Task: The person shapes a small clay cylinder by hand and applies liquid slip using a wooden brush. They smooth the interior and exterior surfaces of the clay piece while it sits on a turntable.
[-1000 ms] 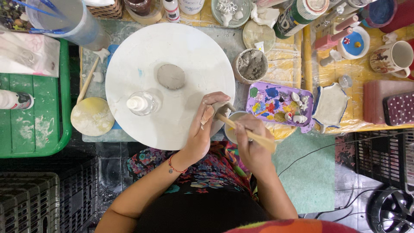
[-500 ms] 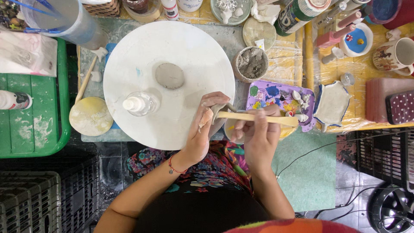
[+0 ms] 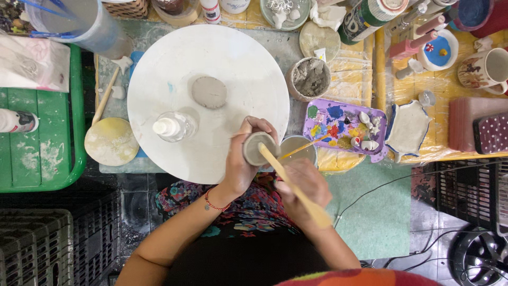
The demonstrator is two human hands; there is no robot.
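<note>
Seen from above, a person sits at a crowded craft table. The left hand (image 3: 244, 159) is wrapped around a small grey clay cup (image 3: 259, 148), fingers closed on its side, holding it tipped so its round end faces up. The cup sits over the near edge of a large white round board (image 3: 211, 63), just beside the person's body.

The right hand (image 3: 301, 185) is closed on a flat wooden stick (image 3: 290, 185). The stick runs diagonally from the hand up and left, and its tip touches the top of the cup. Its broad end pokes out below the hand.

On the board lie a flat grey clay disc (image 3: 209, 91) and a clear squeeze bottle (image 3: 172, 126) on its side, both well apart from the cup. Just right of the cup stands a water bowl (image 3: 299, 145) with a thin brush (image 3: 304, 147) across it. Further right lies a purple paint palette (image 3: 344, 124), and above it a tub of grey clay (image 3: 309, 78). A green tray (image 3: 53, 137) sits at far left.
</note>
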